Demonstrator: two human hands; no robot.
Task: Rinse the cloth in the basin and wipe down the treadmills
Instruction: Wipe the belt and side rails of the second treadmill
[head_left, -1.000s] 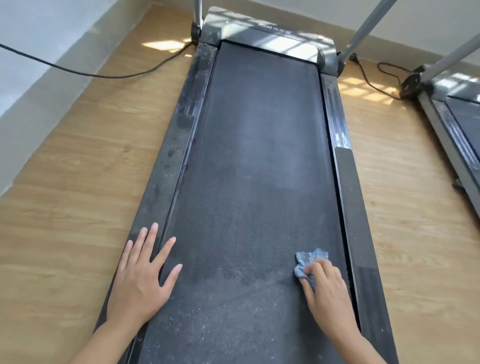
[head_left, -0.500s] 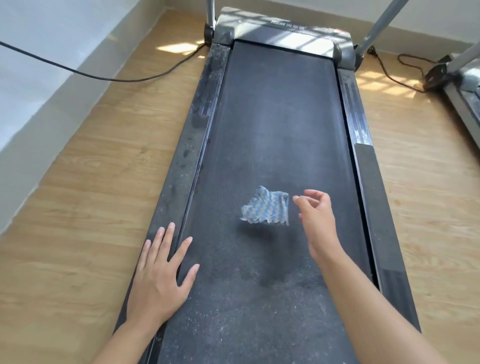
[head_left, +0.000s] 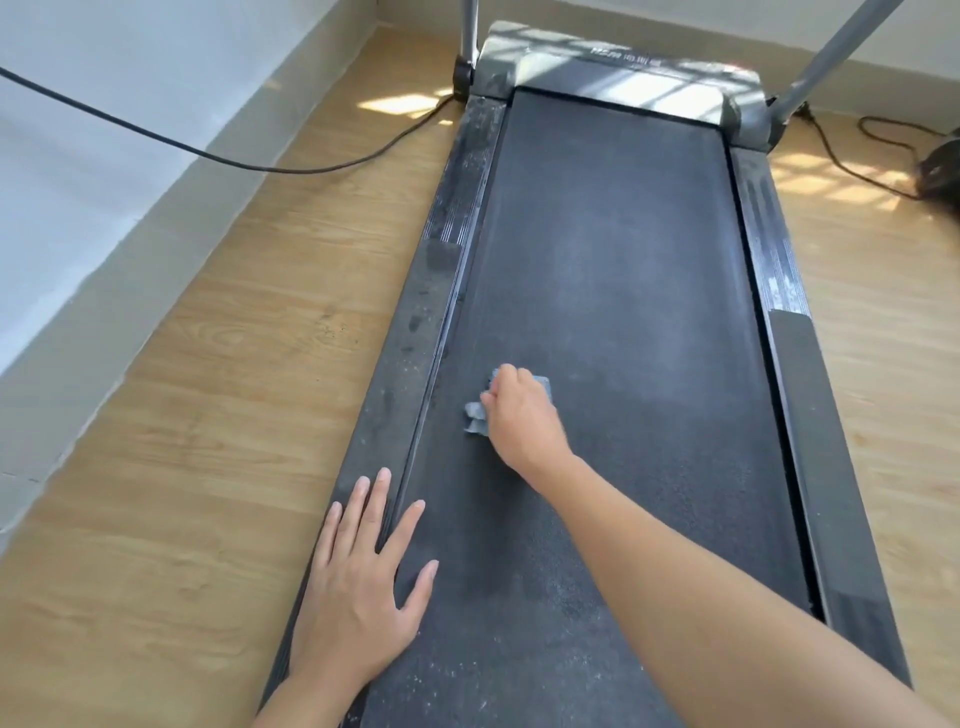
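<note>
A dusty black treadmill (head_left: 613, 270) runs away from me across the wooden floor. My right hand (head_left: 522, 421) presses a small blue-grey cloth (head_left: 475, 418) onto the belt, left of its middle; most of the cloth is hidden under the hand, with bits showing at the left and top. My left hand (head_left: 366, 582) lies flat with spread fingers across the left side rail (head_left: 410, 353) and the belt's near edge, holding nothing. No basin is in view.
A white wall with a grey skirting (head_left: 104, 291) runs along the left. A black power cable (head_left: 249, 163) hangs over the floor to the treadmill's front. Grey uprights (head_left: 826, 57) rise at the far end. Another cable (head_left: 852, 171) and a dark base sit at the far right.
The cloth left my right hand and flew up the belt half a second ago. My right hand has now reached forward and left and come down on it. The left hand stays planted.
</note>
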